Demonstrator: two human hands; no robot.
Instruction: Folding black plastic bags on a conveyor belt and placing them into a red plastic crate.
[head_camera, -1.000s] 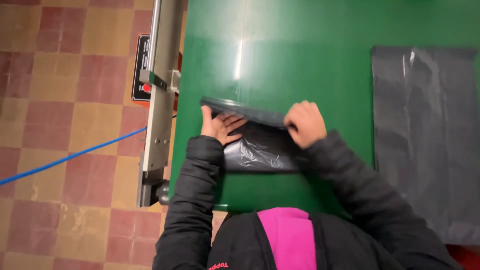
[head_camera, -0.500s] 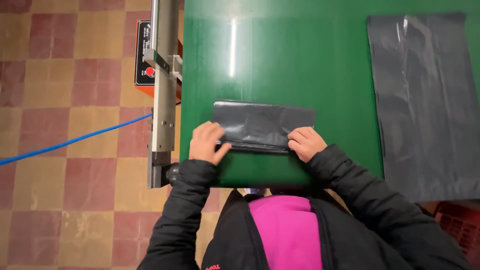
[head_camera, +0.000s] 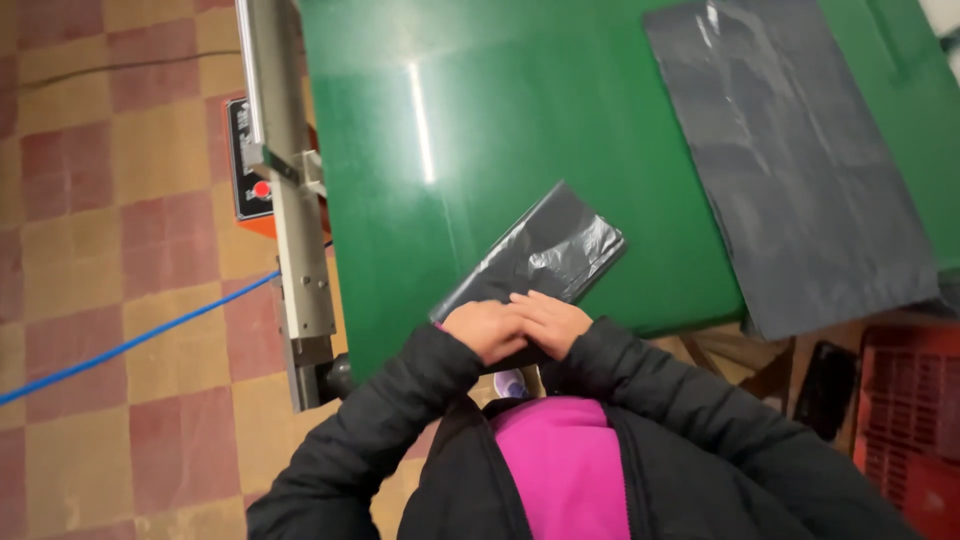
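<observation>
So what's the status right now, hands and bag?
Left hand and right hand together, pressing near end of folded black bag. Bag lies slantwise on green table. Flat grey sheet to the right, apart. Nothing in the way.

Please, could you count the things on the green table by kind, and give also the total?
Folded dark grey plastic bag, under both hands (left hand, right hand): 1
Flat dark grey plastic sheet, lying spread out at the right side: 1
Total on the green table: 2
</observation>
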